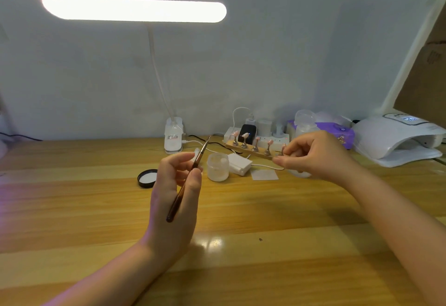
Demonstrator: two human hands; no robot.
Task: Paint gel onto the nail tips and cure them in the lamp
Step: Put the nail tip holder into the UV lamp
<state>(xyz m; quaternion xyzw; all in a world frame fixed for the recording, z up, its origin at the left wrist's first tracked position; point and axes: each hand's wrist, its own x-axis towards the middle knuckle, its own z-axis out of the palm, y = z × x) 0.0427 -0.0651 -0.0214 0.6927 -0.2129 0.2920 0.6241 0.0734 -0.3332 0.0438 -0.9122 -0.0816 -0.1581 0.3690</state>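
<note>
My left hand (176, 185) grips a thin brown gel brush (190, 175), its tip pointing up and to the right. My right hand (311, 155) pinches the right end of a wooden strip (248, 149) raised above the table. The strip carries several metal stands with pink nail tips (245, 136) on top. An open frosted gel jar (218, 167) stands between my hands, and its black lid (147, 178) lies to the left. The white curing lamp (395, 139) sits at the far right, display lit.
A clip-on desk lamp (173, 138) shines above the wooden table (241, 245). A power strip with plugs (255, 133), a purple tissue pack (337, 132), a white box (239, 163) and a small white pad (264, 174) lie behind my hands.
</note>
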